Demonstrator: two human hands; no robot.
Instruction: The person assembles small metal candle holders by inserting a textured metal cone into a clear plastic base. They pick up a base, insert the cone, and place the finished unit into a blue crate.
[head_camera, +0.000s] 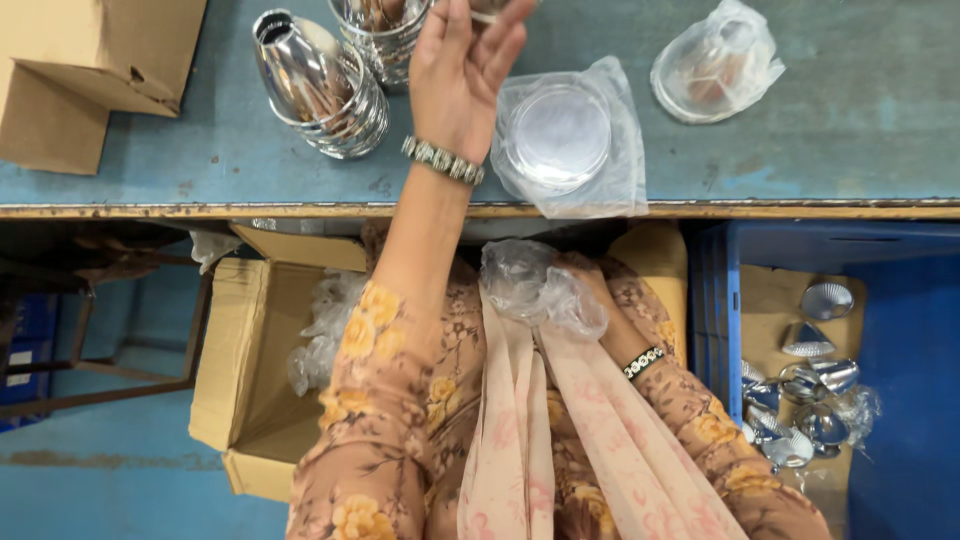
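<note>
Hands split between table and lap. Left hand (462, 75) is stretched out over the blue-green worn table (850, 150), fingers loosely curled near a small shiny piece at the top edge of frame; cannot tell whether the grip has closed on it, the tips are cut off. Right hand (578, 285) sits low at the lap, mostly hidden, grip closed round a crumpled clear plastic bag (530, 285).

Progress, judged from the layout: bagging looks partway done.
- Bagged on the table: two. One clear bag holding a flat round reflector (565, 140) just beside the left wrist, one clear bag holding a domed reflector (715, 65) further right, well apart.
- Unbagged: two nested stacks of chrome cone-shaped reflectors (320, 85) at the left hand's far side, the second stack partly behind the hand. Cone count per stack not readable.
- Blue plastic crate (905, 330) at right holds a loose pile of small silver reflectors (805, 400), roughly ten visible, some overlapping.
- Open brown cardboard box (245, 370) under the table edge holds more clear bags (320, 335).
- One more cardboard box (90, 70) on the table's left corner, contents hidden.
</note>
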